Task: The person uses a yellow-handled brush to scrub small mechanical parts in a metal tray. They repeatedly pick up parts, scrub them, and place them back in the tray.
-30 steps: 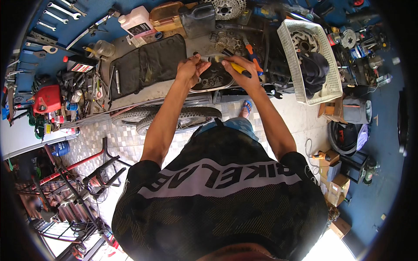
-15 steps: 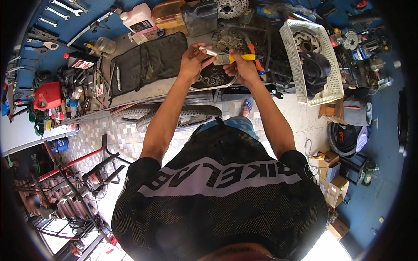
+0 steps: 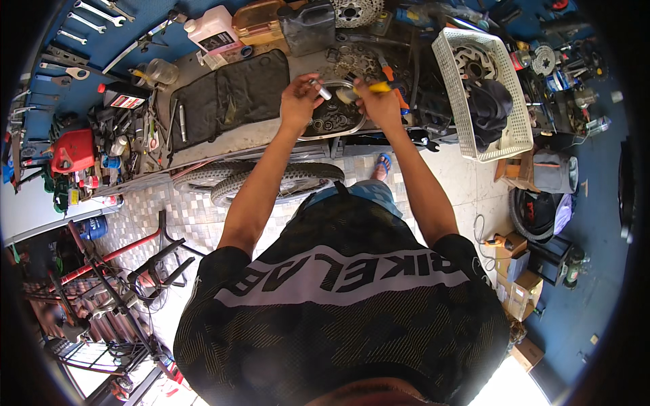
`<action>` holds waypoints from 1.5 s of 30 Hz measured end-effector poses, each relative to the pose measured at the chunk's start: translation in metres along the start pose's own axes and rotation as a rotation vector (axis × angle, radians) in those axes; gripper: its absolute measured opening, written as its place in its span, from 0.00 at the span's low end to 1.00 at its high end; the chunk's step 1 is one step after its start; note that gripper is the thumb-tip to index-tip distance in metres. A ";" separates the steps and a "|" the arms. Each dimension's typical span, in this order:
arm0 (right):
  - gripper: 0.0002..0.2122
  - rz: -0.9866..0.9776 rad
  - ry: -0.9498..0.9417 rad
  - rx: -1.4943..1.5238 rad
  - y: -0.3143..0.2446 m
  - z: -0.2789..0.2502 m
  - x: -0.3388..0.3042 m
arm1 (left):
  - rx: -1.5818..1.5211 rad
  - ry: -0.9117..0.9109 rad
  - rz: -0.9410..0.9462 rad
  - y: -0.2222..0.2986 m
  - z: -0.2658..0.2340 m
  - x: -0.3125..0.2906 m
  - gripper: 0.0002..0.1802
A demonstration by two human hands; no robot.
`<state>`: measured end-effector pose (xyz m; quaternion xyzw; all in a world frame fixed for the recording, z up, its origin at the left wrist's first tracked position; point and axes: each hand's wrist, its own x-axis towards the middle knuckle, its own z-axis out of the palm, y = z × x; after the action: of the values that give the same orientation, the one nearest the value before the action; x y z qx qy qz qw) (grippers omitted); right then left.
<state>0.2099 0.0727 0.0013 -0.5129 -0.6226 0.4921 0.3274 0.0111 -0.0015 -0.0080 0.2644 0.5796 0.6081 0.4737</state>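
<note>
Pinched between the fingers of my left hand (image 3: 298, 103) is a short silver metal tube (image 3: 321, 90), tilted over a metal tray (image 3: 333, 136). My right hand (image 3: 380, 108) is closed round a yellow-handled paintbrush (image 3: 381, 87). Its pale bristles are a little blurred and point left toward the tube, with a gap between them. Several small rings and round parts (image 3: 331, 122) lie in the tray below both hands. Just beyond it sits a cluster of sprockets (image 3: 356, 62).
A black tool roll (image 3: 227, 98) lies on the bench to the left. Fluid jugs (image 3: 215, 32) line the back. At right stands a white plastic basket (image 3: 463, 122) with a disc and dark cloth. Bicycle tyres (image 3: 277, 183) are below the bench edge.
The brush has come away from the tube, and its handle has turned in my right hand. The tube now slants more steeply downward in my left fingers.
</note>
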 end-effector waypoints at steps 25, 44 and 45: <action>0.18 0.020 -0.021 0.035 -0.002 0.004 -0.012 | -0.064 -0.117 0.077 0.023 -0.006 -0.003 0.14; 0.19 -0.045 -0.106 0.257 -0.037 0.012 -0.018 | 0.716 -0.144 0.473 -0.001 -0.014 -0.011 0.16; 0.18 -0.016 -0.046 0.292 -0.034 0.014 -0.015 | 0.726 -0.140 0.456 -0.005 -0.014 -0.012 0.17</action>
<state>0.1906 0.0547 0.0308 -0.4434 -0.5560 0.5864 0.3878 0.0054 -0.0185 -0.0127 0.5759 0.6490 0.4343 0.2418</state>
